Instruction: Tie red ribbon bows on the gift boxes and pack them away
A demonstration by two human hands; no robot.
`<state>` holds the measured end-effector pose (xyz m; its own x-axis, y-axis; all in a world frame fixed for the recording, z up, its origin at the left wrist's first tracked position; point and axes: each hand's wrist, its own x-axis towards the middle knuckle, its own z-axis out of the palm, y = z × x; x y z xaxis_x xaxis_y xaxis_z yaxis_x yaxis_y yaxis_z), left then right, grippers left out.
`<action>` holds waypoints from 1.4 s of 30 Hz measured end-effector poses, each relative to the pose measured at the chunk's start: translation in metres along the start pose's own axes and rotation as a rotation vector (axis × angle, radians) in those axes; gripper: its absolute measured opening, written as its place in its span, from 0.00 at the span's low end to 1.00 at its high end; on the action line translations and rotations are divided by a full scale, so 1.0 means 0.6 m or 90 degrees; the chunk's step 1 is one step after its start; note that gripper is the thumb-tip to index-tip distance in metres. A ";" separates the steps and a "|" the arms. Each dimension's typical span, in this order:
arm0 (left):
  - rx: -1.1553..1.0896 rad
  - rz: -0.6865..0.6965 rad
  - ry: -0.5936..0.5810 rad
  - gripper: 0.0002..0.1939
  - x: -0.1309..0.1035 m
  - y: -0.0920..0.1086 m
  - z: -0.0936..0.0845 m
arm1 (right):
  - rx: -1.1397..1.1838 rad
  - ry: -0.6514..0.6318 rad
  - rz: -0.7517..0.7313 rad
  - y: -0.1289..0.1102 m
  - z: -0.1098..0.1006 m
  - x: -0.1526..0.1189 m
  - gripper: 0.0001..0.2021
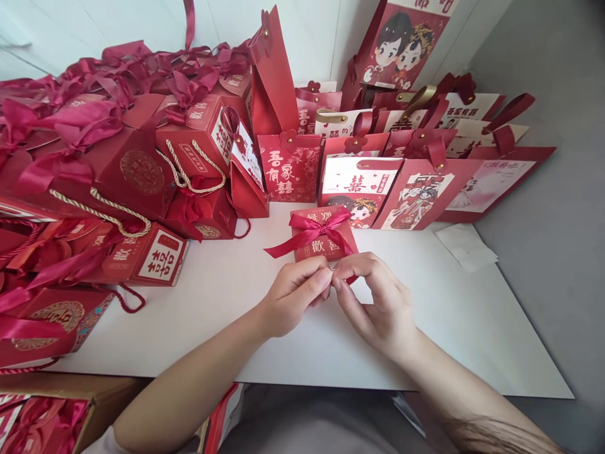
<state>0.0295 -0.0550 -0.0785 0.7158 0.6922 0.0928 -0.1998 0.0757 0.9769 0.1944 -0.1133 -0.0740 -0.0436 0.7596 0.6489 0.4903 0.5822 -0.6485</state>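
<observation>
Pinching something small between thumb and fingers, your left hand (295, 296) and right hand (373, 302) meet fingertip to fingertip just in front of the box (324, 243). Both grips are closed, but what they hold is hidden behind your fingers; a bit of red shows under the right hand and may be a ribbon tail, though you cannot tell from here.

The box sits on the white surface (449, 328), flat, with its ribbon (312, 230) tied in a bow across the lid. Your hands are just beside its near edge, perhaps touching it.

Behind the box stands a row of bags (359, 183), close and upright. Left of the box lies a heap of boxes (118, 183) with cord handles and loose ribbons. Right of the box, well apart, lies a white paper (466, 246).

Judged from this, a pull toward you could loosen the bow or drag the light box along the smooth surface. A push away could knock it into the bags and tip them, since they stand so near.
</observation>
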 end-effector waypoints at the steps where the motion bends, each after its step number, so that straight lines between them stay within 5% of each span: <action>1: 0.005 0.003 0.003 0.18 0.000 0.000 0.000 | -0.002 0.000 0.001 0.000 0.000 0.000 0.11; 34: 0.043 0.016 0.016 0.18 0.001 0.005 0.002 | 0.001 0.017 0.008 -0.001 0.000 0.001 0.10; 39: 0.165 0.076 0.021 0.16 -0.001 0.002 0.002 | -0.001 0.013 0.009 0.000 -0.002 0.001 0.10; 42: 0.307 0.212 0.035 0.13 0.004 -0.002 0.000 | 0.012 0.023 0.007 0.001 -0.003 -0.001 0.11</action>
<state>0.0311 -0.0534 -0.0792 0.6281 0.6602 0.4119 -0.0716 -0.4781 0.8754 0.1963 -0.1140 -0.0737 -0.0062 0.7553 0.6553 0.4747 0.5790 -0.6629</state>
